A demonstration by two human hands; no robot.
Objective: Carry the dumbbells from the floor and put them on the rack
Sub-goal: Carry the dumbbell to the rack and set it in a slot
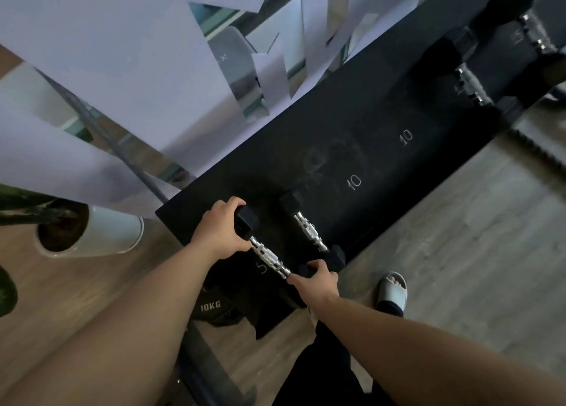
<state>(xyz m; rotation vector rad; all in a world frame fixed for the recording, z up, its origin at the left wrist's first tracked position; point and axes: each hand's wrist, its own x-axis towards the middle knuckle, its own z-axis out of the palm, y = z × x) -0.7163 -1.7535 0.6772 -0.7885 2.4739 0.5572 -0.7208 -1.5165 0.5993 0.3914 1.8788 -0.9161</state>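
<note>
A small dumbbell with black hex heads and a chrome handle lies at the near left end of the black rack shelf, by a painted "5". My left hand grips its far head and my right hand grips its near head. A second small dumbbell rests on the shelf just to its right. Two larger dumbbells sit at the shelf's far right end. A black weight marked "10KG" lies lower down, under the shelf.
The shelf carries painted "10" marks in its bare middle. A white plant pot stands on the wood floor left of the rack. My foot in a grey slipper is on the floor to the right. Mirror pieces line the wall behind.
</note>
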